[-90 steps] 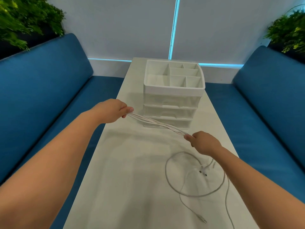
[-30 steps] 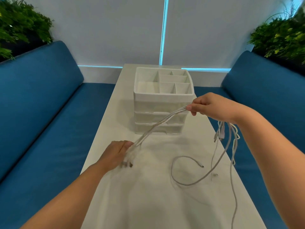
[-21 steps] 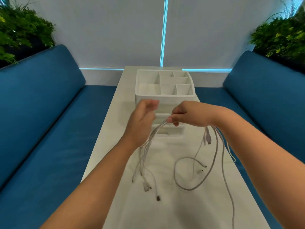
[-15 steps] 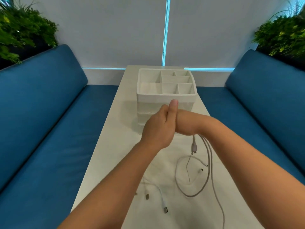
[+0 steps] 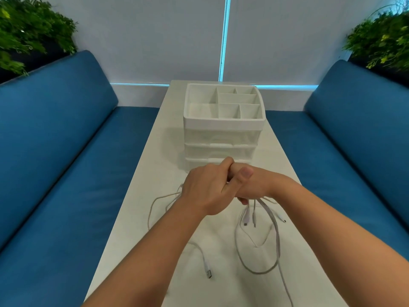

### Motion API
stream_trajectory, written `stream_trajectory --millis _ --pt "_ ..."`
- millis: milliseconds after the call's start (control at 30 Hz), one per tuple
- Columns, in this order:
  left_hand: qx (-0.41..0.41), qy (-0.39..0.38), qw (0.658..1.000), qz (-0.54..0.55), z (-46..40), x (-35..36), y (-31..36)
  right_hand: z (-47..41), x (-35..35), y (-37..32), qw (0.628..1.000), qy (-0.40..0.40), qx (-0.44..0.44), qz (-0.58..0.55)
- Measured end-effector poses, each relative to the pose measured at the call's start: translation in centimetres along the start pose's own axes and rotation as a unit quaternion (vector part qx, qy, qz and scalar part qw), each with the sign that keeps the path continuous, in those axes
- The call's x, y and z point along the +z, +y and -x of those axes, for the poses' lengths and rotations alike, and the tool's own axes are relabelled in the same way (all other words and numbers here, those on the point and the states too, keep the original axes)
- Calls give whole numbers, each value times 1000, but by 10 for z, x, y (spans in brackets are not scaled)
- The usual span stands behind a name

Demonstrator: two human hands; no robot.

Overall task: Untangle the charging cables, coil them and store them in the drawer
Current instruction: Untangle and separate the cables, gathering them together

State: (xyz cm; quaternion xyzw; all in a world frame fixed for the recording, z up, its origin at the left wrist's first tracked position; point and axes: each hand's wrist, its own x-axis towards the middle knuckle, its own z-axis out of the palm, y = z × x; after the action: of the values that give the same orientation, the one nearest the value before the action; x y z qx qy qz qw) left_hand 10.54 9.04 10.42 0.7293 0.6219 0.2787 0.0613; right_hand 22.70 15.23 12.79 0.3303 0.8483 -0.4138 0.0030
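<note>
Head view. The left hand [image 5: 205, 191] and the right hand [image 5: 254, 187] are brought together above the white surface [image 5: 141, 209], just in front of the drawer organiser [image 5: 223, 129]. The left hand is laid over the right, its fingers wrapped round the right hand's fingers; whether cable is gripped inside the left hand cannot be told. The right hand is curled round a bundle of white charging cables [image 5: 274, 231], which is seen to emerge beneath its palm.

From that grip, several cable ends with connectors [image 5: 250, 220] are hung down towards the surface, and a long loop is trailed onto the surface at the near right. Further strands are shown to the left of the left wrist, arched over the surface. One cable is laid flat near the forearm and is ended by a USB plug [image 5: 209, 274].

The organiser is stood at the far middle of the surface: a divided tray on top, translucent drawers below, all pushed in. Blue sofa cushions [image 5: 66, 151] are placed on both sides, with green plants [image 5: 28, 29] in the far corners.
</note>
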Motion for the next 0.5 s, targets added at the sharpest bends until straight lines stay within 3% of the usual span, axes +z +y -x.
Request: stream_trajectory --millis 233,333,500 --pt "-28 -45 998 -31 3 2 -8 7 -8 15 993 -88 34 -77" --pt "-75 -77 993 -49 7 -3 -16 11 -3 27 990 -77 48 -109" --pt "-114 -161 977 83 9 -16 -31 10 -2 32 994 -54 46 -84"
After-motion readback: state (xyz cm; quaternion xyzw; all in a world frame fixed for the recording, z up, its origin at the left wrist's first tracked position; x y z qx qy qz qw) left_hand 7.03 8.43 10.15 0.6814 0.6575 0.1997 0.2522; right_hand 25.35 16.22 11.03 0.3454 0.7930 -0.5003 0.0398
